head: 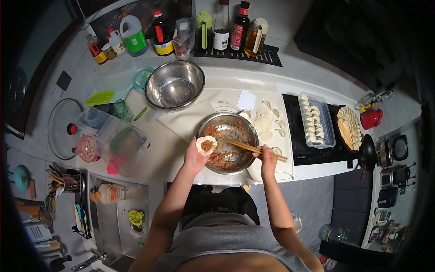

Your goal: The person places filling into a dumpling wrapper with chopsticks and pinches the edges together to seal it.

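Note:
On the palm and fingers of my left hand [194, 159] rests a round dumpling wrapper [200, 150] with a lump of minced filling [207, 146] at its centre. My right hand [267, 162] grips a pair of wooden chopsticks [244, 146], whose tips reach into a steel mixing bowl [255, 131]. Minced filling [222, 163] clings around that bowl's inside, and its bottom shows through in the middle. To the right, flat wrappers [264, 125] lie overlapping on a cream board [287, 136]. Several folded dumplings [280, 123] sit along the board's right side.
A larger steel bowl [175, 85] with floury traces stands behind. Right, a clear container [317, 120] of dumplings rests on a black cooktop [295, 102], beside a round tray [349, 127] of dumplings. A white scraper [246, 100] lies on the board. At left are clear bins [112, 136] and a sink [114, 224].

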The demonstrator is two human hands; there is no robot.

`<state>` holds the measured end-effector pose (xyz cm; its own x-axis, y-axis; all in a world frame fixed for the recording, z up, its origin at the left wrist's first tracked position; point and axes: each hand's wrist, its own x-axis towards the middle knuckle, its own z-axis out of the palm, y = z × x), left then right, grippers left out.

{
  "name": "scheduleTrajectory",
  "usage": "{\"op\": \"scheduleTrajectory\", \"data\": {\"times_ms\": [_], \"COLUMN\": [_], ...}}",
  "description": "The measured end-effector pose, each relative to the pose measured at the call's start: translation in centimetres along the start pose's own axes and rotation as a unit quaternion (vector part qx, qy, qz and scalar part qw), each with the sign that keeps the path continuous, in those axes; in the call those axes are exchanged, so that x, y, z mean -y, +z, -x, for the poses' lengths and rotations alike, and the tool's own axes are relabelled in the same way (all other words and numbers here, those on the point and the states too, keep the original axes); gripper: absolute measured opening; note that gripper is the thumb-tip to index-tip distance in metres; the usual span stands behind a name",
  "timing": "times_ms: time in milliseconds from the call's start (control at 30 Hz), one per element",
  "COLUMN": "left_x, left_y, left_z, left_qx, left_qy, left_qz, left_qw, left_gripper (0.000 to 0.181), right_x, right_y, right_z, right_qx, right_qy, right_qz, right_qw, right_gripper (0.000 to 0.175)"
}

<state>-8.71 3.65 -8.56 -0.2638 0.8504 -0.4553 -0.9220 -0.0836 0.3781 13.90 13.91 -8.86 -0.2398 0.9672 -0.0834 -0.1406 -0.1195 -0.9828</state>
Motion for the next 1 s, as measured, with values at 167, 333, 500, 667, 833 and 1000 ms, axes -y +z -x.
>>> {"op": "scheduleTrajectory", "data": {"times_ms": [167,333,500,667,833,1000], "left_x": [-0.7,-0.6,-0.4,0.6,0.6,0.6], "left_y": [2.3,2.9,3.5,4.3,4.7,4.4], "left_z": [1.2,1.9,3.2,4.1,4.8,4.9], "left_qx": [0.046,0.066,0.099,0.143,0.135,0.117], "left_qy": [-0.046,-0.066,-0.120,-0.146,-0.182,-0.198], "left_qz": [-0.003,-0.022,-0.100,-0.170,-0.192,-0.180], "left_qw": [0.998,0.995,0.983,0.964,0.955,0.956], "left_gripper": [0.049,0.053,0.058,0.060,0.063,0.063], "right_x": [-3.2,-2.8,3.2,5.4,5.0,4.8], "right_y": [1.7,3.3,5.8,6.6,6.2,6.2], "right_z": [0.7,1.6,2.2,1.7,1.5,2.0], "right_qx": [0.207,0.234,0.222,0.300,0.337,0.363], "right_qy": [-0.264,-0.285,-0.355,-0.352,-0.329,-0.269], "right_qz": [0.384,0.451,0.364,0.377,0.348,0.278], "right_qw": [0.860,0.813,0.832,0.802,0.810,0.847], "right_gripper": [0.020,0.038,0.057,0.064,0.048,0.037]}}
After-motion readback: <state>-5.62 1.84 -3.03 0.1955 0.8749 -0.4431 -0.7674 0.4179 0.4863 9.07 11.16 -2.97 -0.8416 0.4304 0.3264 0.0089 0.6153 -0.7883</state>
